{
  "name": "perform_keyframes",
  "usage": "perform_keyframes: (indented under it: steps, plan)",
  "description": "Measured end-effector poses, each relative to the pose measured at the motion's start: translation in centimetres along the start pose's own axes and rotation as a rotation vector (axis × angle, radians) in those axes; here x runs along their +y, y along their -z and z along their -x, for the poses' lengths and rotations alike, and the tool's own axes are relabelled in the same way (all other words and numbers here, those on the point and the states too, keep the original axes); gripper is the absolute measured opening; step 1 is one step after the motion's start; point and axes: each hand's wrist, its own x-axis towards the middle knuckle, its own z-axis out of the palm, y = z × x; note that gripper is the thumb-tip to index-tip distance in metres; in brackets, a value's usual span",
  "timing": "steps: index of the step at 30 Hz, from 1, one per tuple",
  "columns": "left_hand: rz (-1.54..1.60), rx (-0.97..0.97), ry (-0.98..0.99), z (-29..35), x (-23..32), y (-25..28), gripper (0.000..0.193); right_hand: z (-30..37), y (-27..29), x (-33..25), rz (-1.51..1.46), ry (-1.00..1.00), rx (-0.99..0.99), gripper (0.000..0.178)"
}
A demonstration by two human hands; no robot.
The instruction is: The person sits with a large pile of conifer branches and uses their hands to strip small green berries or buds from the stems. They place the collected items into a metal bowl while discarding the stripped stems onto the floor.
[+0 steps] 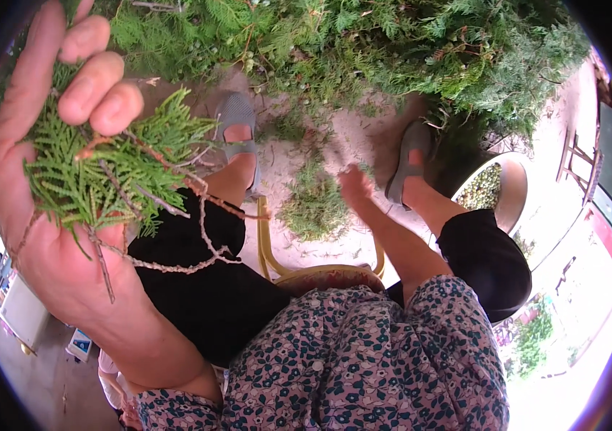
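My left hand (11, 176) is raised large and close at the left, its fingers curled over a bunch of conifer sprigs (86, 179). These have flat green scale-like leaves, and bare brown twigs hang out below the palm. Between my knees, my right hand (355, 184) reaches low over the ground, its fingers blurred. Beside it lies a small heap of green conifer clippings (314, 205). I cannot make out whether that hand holds anything.
Cut conifer branches (363, 50) form a large pile beyond my feet. By my right leg, a pale metal basin (514, 188) contains many small greenish round pieces (480, 188). A yellow chair frame (263, 241) shows below me. A wooden rack (579, 161) stands far right.
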Motion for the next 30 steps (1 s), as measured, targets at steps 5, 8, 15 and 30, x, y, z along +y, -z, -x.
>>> perform_keyframes:
  steps: [5, 8, 15, 30]
  plan:
    - [0.498, -0.094, 0.091, -2.0, 1.1, 0.4, 0.056, -4.1, 3.7, -2.6, -0.089, 0.689, 0.370, 0.018]
    - [0.799, 0.027, 0.254, -1.2, 0.8, 0.6, 0.040, -6.3, 3.9, -7.3, -0.198, 0.967, 0.367, 0.016]
    - [0.766, 0.033, 0.246, -0.1, -0.4, 2.6, 0.035, -5.3, 1.0, -4.4, -0.194, 0.721, 0.070, 0.012]
    - [0.591, 0.089, 0.172, 0.1, 0.2, 1.5, 0.034, -3.6, 2.8, -0.1, 0.054, 0.636, 0.298, 0.005]
